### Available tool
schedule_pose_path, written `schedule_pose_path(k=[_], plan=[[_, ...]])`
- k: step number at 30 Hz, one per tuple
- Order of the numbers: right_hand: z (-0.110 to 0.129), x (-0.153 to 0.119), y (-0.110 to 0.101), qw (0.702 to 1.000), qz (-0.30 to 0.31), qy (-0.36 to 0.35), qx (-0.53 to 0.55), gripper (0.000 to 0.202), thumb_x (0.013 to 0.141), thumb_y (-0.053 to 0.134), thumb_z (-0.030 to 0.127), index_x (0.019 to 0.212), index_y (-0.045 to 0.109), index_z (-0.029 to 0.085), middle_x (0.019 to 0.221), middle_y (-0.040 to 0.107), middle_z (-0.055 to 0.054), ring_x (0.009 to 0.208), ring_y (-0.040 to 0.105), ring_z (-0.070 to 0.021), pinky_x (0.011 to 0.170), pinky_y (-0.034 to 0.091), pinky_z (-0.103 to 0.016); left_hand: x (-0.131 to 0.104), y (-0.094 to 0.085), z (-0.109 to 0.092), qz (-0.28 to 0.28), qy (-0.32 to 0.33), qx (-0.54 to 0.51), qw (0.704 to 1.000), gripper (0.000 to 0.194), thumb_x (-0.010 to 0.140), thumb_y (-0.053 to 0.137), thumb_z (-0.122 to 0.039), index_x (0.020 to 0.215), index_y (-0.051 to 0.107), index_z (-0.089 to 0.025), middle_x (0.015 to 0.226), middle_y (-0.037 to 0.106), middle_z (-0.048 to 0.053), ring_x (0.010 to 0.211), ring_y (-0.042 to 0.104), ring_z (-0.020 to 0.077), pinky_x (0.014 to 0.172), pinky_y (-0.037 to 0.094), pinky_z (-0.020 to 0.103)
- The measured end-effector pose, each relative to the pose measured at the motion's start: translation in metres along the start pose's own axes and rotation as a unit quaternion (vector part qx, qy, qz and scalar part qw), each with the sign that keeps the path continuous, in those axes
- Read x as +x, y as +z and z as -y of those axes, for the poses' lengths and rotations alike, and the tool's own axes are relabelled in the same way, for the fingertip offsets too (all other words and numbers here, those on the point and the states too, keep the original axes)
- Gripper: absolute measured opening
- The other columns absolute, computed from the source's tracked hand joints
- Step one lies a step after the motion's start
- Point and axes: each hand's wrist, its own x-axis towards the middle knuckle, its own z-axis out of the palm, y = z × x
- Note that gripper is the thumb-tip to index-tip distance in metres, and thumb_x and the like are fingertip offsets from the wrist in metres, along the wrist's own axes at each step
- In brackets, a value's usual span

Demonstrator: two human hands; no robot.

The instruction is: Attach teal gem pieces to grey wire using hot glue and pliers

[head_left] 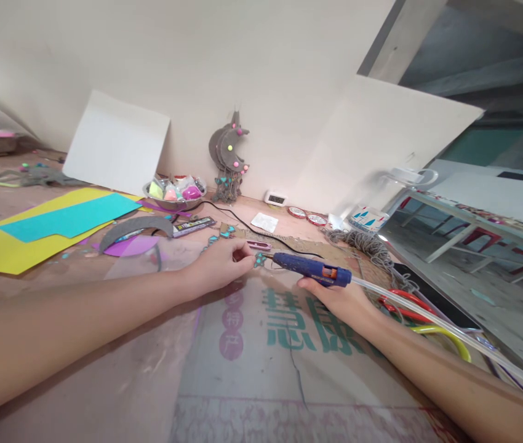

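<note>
Glue gun (312, 269), blue and smudged, sits in the right hand (335, 296), whose fingers are wrapped around it from below. Its nozzle points left, right beside a small teal-and-grey piece (259, 260) — that piece is at the fingertips of the left hand (219, 264), thumb and fingers closed in a pinch on its edge. Both hands are above a printed sheet (243, 375) on the bench (118, 369).

Just behind the teal-and-grey piece lies a pink-handled tool (259, 245), with a white paper square (264, 222) farther back. A grey crescent ornament (229, 147) dotted with coloured balls stands against the wall, between a bowl (176, 202) of colourful packets and a small white digital display (275, 198). To the left, a turquoise sheet (72, 218) overlaps a yellow one; to the right — a tangled heap of grey cord (365, 244).
</note>
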Motion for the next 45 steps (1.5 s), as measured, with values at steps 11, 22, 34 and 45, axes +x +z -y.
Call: schedule_pose_path(k=[11, 22, 34, 45], plan=[[0.009, -0.001, 0.001, 1.0, 0.0, 0.007, 0.025, 0.019, 0.07, 0.065, 0.04, 0.078, 0.065, 0.023, 0.071, 0.069, 0.0, 0.071, 0.064, -0.0223, 0.067, 0.053, -0.033, -0.002, 0.001, 0.0, 0.012, -0.007, -0.012, 1.0, 0.009, 0.076, 0.05, -0.025, 0.07, 0.051, -0.018, 0.056, 0.054, -0.004, 0.051, 0.053, 0.0111, 0.047, 0.039, 0.02], [0.012, 0.0, -0.001, 0.999, 0.01, 0.008, 0.029, 0.025, 0.07, 0.064, 0.038, 0.087, 0.068, 0.021, 0.076, 0.07, 0.0, 0.073, 0.063, -0.0225, 0.067, 0.052, -0.032, -0.001, 0.001, 0.001, 0.007, -0.005, -0.018, 1.0, 0.011, 0.077, 0.049, -0.027, 0.071, 0.051, -0.018, 0.054, 0.052, -0.005, 0.049, 0.051, 0.0103, 0.046, 0.039, 0.019], [0.005, -0.001, 0.0, 1.0, -0.002, -0.004, 0.002, 0.022, 0.071, 0.064, 0.04, 0.081, 0.067, 0.02, 0.07, 0.068, 0.0, 0.065, 0.062, -0.0194, 0.056, 0.049, -0.028, 0.0, 0.003, 0.007, 0.019, -0.031, -0.078, 0.996, 0.013, 0.079, 0.049, -0.032, 0.073, 0.049, -0.019, 0.05, 0.049, -0.005, 0.044, 0.049, 0.0108, 0.04, 0.037, 0.02], [0.01, 0.0, 0.0, 1.0, 0.004, -0.014, 0.001, 0.025, 0.073, 0.063, 0.041, 0.09, 0.066, 0.023, 0.08, 0.071, -0.001, 0.074, 0.066, -0.0224, 0.065, 0.052, -0.03, -0.001, 0.002, 0.002, 0.017, -0.036, -0.061, 0.997, 0.012, 0.076, 0.05, -0.03, 0.072, 0.051, -0.019, 0.051, 0.051, -0.005, 0.044, 0.05, 0.011, 0.039, 0.038, 0.02]])
